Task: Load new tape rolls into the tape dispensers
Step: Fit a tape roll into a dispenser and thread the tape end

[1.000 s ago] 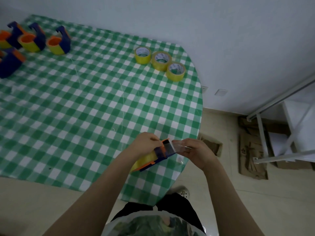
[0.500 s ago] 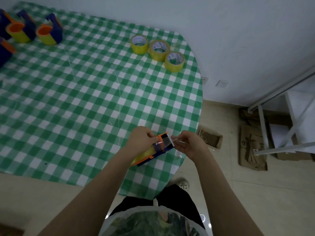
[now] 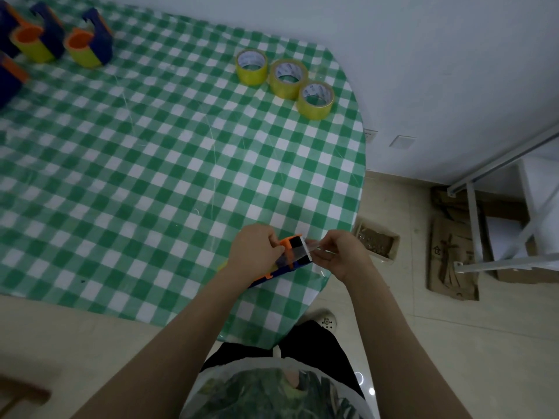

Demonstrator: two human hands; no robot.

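Left hand (image 3: 252, 247) grips the dispenser (image 3: 289, 257), right hand (image 3: 335, 252) pinches the tape end (image 3: 313, 247). Best pulled taut and straight across the cutter teeth.

Tape dispenser (image 3: 291, 242), lower centre: rear half and loaded roll hidden under left grip (image 3: 254, 252) curled round it; only yellow sliver of roll shows.
Tape strip (image 3: 302, 251): clear, outline faint; free end lost between fingers of right grip (image 3: 338, 255), which pinches it.
Blue dispenser (image 3: 7, 77), left edge: cut by frame.
Corner dispenser (image 3: 4, 28), upper left: likewise cut.
Table (image 3: 151, 176): runs out of frame at left.
Print inside roll cores (image 3: 252, 59): too small to read.
Floor box (image 3: 378, 241): near corner behind right grip.
Cardboard (image 3: 450, 258): markings blurred.
Metal rack (image 3: 499, 263): cut at right edge.
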